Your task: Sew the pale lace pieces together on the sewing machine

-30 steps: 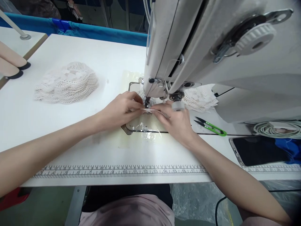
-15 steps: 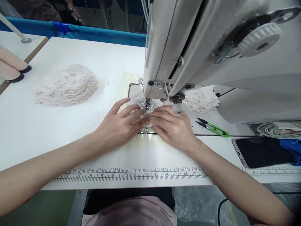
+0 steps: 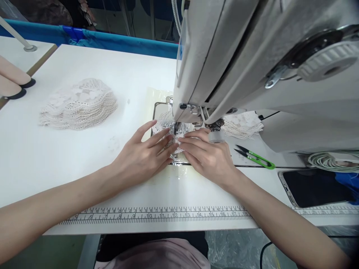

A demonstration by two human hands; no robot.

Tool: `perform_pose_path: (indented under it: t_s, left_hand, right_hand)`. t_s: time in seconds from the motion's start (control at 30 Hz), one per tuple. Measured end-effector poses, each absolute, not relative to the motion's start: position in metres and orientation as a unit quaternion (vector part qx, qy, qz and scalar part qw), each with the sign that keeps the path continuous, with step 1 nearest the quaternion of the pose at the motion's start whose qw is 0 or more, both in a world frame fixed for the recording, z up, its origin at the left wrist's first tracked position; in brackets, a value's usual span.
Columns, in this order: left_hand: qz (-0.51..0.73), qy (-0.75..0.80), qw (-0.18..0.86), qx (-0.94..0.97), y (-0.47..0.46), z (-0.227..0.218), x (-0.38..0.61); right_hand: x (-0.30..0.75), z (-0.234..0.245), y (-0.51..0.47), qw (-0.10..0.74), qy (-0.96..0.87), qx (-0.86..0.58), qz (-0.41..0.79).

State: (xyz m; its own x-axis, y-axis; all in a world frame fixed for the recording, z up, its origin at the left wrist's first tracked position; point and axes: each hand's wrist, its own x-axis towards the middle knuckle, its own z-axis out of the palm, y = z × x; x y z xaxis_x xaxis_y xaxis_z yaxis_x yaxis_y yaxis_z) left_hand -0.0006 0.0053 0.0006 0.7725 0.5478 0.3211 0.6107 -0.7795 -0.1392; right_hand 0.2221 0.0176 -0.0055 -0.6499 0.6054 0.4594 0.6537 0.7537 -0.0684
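A piece of white lace (image 3: 179,150) lies under the presser foot (image 3: 176,129) of a sewing machine (image 3: 207,59). My left hand (image 3: 146,153) rests on the left side of the lace, its fingers spread and stretched toward the foot. From the right, my right hand (image 3: 210,155) lies with extended fingertips on the lace, close to my left fingertips. Neither hand is closed round the fabric. Parts of the lace are hidden beneath the fingers and the machine head.
Left on the white table is a stack of lace pieces (image 3: 81,106). More lace (image 3: 242,125) lies behind my right hand. Green-handled thread snips (image 3: 256,157), a phone (image 3: 316,188) and coiled cable (image 3: 331,160) are at the right. A ruler strip (image 3: 157,216) runs along the front edge.
The view has shifted slightly, so the machine head and table front sit a little lower. Both hands stay on the lace beside the presser foot, with only small finger shifts.
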Motion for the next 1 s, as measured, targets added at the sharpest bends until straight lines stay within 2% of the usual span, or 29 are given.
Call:
perform_pose_path:
  t_s: [0.37, 0.63, 1.0]
  left_hand:
    - [-0.151, -0.356, 0.02, -0.922, 0.02, 0.0, -0.001]
    - [-0.156, -0.318, 0.134, -0.926, 0.01, -0.007, -0.005]
    - [-0.169, -0.315, 0.117, -0.927, 0.013, -0.003, -0.004]
  right_hand:
    - [0.22, -0.01, 0.031, 0.204, -0.899, -0.38, -0.071]
    - [0.223, -0.008, 0.017, 0.2, -0.907, -0.355, -0.101]
    - [0.223, -0.007, 0.017, 0.2, -0.909, -0.348, -0.113]
